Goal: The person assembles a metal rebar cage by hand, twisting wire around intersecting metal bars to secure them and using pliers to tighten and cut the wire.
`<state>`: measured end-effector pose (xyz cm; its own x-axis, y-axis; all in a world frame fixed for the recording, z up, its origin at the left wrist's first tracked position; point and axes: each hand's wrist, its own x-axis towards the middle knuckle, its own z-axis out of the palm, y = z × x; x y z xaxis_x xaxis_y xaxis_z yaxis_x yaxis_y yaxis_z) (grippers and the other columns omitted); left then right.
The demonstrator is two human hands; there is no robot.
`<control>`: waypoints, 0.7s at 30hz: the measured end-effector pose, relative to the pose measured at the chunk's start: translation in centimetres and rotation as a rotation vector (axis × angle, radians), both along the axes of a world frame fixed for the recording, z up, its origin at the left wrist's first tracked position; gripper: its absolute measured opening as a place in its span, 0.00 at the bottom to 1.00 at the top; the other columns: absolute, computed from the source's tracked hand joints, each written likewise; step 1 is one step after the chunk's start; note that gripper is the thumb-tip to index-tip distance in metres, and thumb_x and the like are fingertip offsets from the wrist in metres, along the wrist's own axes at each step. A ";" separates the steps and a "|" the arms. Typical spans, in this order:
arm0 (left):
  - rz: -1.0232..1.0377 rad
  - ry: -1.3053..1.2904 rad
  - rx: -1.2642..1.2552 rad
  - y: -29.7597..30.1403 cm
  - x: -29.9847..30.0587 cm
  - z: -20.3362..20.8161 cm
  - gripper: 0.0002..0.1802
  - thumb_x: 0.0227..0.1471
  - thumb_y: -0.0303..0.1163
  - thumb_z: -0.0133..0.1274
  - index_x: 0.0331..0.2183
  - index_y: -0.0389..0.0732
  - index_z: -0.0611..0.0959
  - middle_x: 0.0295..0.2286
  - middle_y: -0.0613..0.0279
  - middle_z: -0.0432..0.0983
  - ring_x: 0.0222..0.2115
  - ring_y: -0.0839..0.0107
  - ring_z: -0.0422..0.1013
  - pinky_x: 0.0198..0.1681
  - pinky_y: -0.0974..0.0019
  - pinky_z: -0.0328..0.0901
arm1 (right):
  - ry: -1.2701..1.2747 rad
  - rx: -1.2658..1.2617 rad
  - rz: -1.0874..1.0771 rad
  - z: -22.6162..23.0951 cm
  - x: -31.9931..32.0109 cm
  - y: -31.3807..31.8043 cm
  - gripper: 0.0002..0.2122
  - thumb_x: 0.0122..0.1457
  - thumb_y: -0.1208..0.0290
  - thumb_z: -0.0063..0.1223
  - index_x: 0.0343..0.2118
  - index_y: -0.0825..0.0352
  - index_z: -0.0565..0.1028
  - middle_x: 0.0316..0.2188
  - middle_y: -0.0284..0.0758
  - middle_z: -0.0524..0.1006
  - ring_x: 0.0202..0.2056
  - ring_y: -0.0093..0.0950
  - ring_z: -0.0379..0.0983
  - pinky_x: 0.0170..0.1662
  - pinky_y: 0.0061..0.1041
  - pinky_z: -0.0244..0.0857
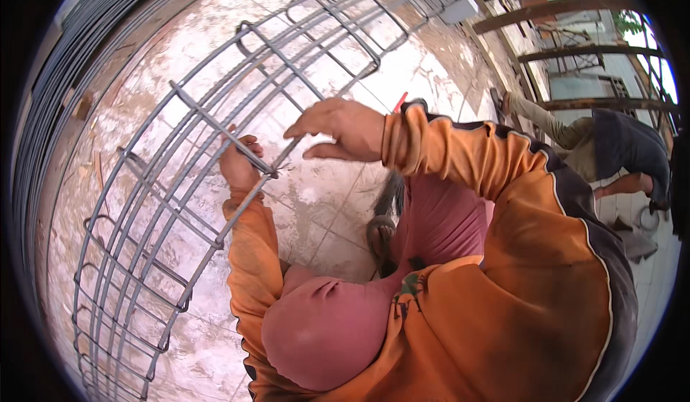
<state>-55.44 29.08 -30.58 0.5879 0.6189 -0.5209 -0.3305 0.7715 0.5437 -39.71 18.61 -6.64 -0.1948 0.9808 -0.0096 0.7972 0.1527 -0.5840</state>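
A long rebar cage (192, 107) of ribbed bars and bent stirrups runs diagonally across the left half of the head view. Reaching under its near side, my left hand (239, 163) has its fingers curled round a stirrup bar, close to a corner joint (272, 173) where short wire ends stick out. My right hand (343, 130) hovers just right of that joint, thumb and fingers apart, with nothing visible between them. A red piece (401, 102) shows past my right sleeve; the rest of it is hidden. Below that forearm hangs a bundle of thin dark wires (390, 195).
Long steel rods (54, 107) lie stacked along the left. Pale, dusty floor tiles (327, 240) stretch beneath the cage. Another person (625, 147) bends over at the right, beside wooden beams (557, 10). My bent knee (323, 330) is close below the cage.
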 end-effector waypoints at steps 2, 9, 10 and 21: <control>0.099 0.059 -0.046 -1.3 -0.4 3.9 0.24 0.58 0.43 0.41 0.50 0.36 0.68 0.30 0.50 0.75 0.24 0.68 0.70 0.29 0.70 0.66 | 0.053 -0.042 -0.242 2.0 4.3 -2.8 0.14 0.54 0.62 0.56 0.41 0.63 0.76 0.34 0.39 0.77 0.36 0.37 0.75 0.39 0.32 0.69; -0.100 0.315 0.144 -7.5 -6.1 3.8 0.20 0.58 0.37 0.45 0.46 0.32 0.72 0.35 0.55 0.75 0.29 0.73 0.71 0.32 0.72 0.67 | -0.248 -0.630 -0.925 -3.2 19.5 -22.6 0.11 0.55 0.70 0.51 0.41 0.64 0.76 0.39 0.40 0.77 0.39 0.36 0.75 0.44 0.30 0.68; -0.174 0.318 0.127 -8.7 -6.7 4.4 0.20 0.59 0.37 0.45 0.47 0.32 0.72 0.34 0.57 0.75 0.28 0.74 0.71 0.30 0.73 0.67 | -0.232 -0.686 -0.912 -6.1 20.5 -26.4 0.12 0.54 0.71 0.51 0.42 0.64 0.76 0.41 0.40 0.76 0.42 0.37 0.73 0.47 0.30 0.66; -0.811 0.558 0.201 -12.2 -12.7 16.5 0.20 0.58 0.33 0.47 0.49 0.34 0.72 0.40 0.57 0.74 0.33 0.76 0.70 0.40 0.70 0.66 | -0.752 -0.239 -0.588 -20.1 22.4 -27.8 0.11 0.53 0.72 0.41 0.36 0.58 0.76 0.35 0.29 0.72 0.45 0.28 0.66 0.56 0.39 0.51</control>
<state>-68.12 16.88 -14.12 0.5745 0.2464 -0.7806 0.5962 0.5274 0.6053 -17.32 -9.23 -26.69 0.4617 0.8756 -0.1422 0.8849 -0.4433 0.1430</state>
